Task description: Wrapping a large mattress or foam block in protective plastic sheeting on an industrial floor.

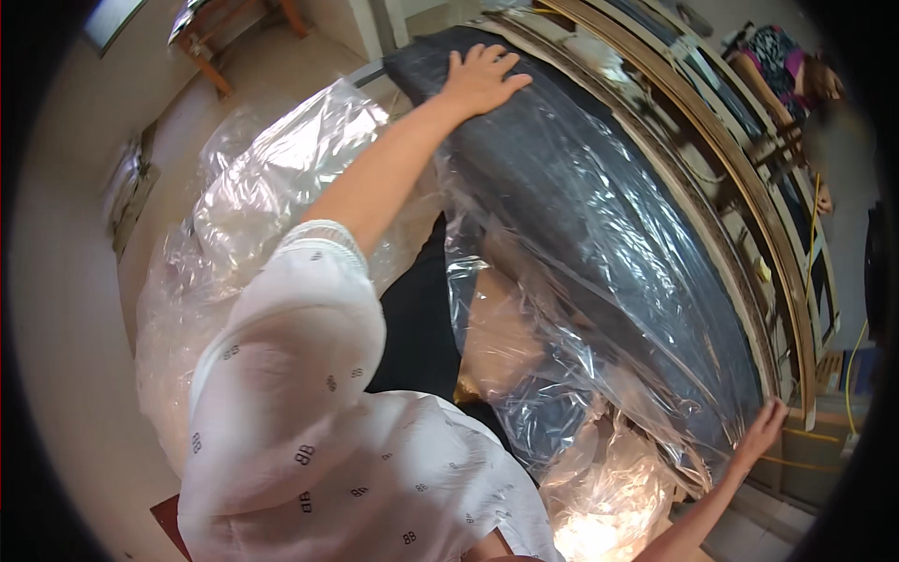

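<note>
A long dark grey padded-looking piece (599, 206) lies before me under clear plastic film (571, 347). My left hand (484, 80) rests palm down near its far left end, fingers spread wide on the surface. At the piece's right end is my right hand (763, 433), fingers stretched along the edge by the film. I see no object in either hand. Loose film hangs over the near side, in front of my legs, and bunches up at the lower right.
More crumpled clear film (281, 178) spreads over the floor on my left. Wooden frames (749, 197) stand beyond the dark piece. Another person (777, 70) is at the far right behind them. A wooden-legged stool or table (220, 42) stands at the upper left.
</note>
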A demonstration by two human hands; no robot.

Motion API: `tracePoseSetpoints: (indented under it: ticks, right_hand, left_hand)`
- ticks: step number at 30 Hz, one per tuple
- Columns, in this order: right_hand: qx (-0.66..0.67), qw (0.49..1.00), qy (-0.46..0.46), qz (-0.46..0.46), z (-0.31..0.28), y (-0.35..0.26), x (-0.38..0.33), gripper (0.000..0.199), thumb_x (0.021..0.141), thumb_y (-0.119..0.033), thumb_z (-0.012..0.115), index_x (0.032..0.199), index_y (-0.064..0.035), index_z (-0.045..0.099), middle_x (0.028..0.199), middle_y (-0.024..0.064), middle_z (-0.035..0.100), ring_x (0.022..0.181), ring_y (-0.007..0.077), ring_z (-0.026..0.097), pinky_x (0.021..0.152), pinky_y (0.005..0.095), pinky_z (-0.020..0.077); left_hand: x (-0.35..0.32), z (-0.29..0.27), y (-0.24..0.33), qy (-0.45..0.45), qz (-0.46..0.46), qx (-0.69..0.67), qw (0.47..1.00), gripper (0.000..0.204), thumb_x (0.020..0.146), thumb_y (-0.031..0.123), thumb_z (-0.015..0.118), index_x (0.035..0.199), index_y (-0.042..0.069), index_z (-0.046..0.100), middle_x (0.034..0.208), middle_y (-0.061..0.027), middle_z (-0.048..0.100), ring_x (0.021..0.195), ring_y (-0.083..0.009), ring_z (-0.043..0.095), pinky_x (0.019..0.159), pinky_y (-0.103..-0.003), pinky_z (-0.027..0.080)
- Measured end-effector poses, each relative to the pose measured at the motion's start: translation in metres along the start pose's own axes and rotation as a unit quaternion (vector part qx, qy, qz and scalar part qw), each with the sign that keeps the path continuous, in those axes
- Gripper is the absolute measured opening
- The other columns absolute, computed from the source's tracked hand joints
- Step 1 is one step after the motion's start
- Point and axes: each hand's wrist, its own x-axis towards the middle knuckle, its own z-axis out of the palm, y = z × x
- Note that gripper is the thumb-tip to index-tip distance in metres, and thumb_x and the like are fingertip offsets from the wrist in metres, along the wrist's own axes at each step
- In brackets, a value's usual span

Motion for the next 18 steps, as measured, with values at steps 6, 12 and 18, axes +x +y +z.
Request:
tracePoseSetpoints:
  ticks: [6, 12, 18]
  right_hand:
    - [-0.071, 0.98, -0.099, -0.156, 0.075, -0.106, -0.04, 0.041, 0.097, -0.022, 0.037, 0.134, -0.0032, 0.041, 0.141, 0.015, 0.036, 0.133, 0.0286, 0.03, 0.107, 0.0352, 0.0222]
    - [-0.069, 0.985, -0.101, -0.123, 0.08, -0.112, -0.034, 0.042, 0.097, -0.024, 0.036, 0.135, -0.0053, 0.041, 0.141, 0.0157, 0.036, 0.131, 0.0306, 0.032, 0.107, 0.0378, 0.0232]
    - [-0.086, 0.984, -0.094, -0.122, 0.08, -0.083, -0.03, 0.042, 0.097, -0.022, 0.036, 0.134, -0.0042, 0.04, 0.14, 0.0166, 0.037, 0.131, 0.0308, 0.032, 0.107, 0.0375, 0.0233]
  left_hand:
    - [-0.048, -0.033, -0.025, 0.317, -0.097, -0.159, 0.93, 0.012, 0.088, 0.016, 0.051, 0.094, 0.007, 0.055, 0.095, -0.0136, 0.057, 0.093, -0.0316, 0.055, 0.08, -0.042, 0.04]
    - [-0.183, 0.023, -0.159, 0.11, -0.378, -0.089, 0.915, 0.03, 0.088, 0.035, 0.052, 0.098, 0.007, 0.054, 0.096, -0.0154, 0.056, 0.094, -0.0332, 0.055, 0.078, -0.043, 0.042]
    - [-0.217, -0.008, -0.207, -0.046, -0.381, 0.098, 0.918, 0.038, 0.084, 0.044, 0.054, 0.094, 0.007, 0.058, 0.096, -0.0134, 0.06, 0.092, -0.0318, 0.058, 0.078, -0.047, 0.043]
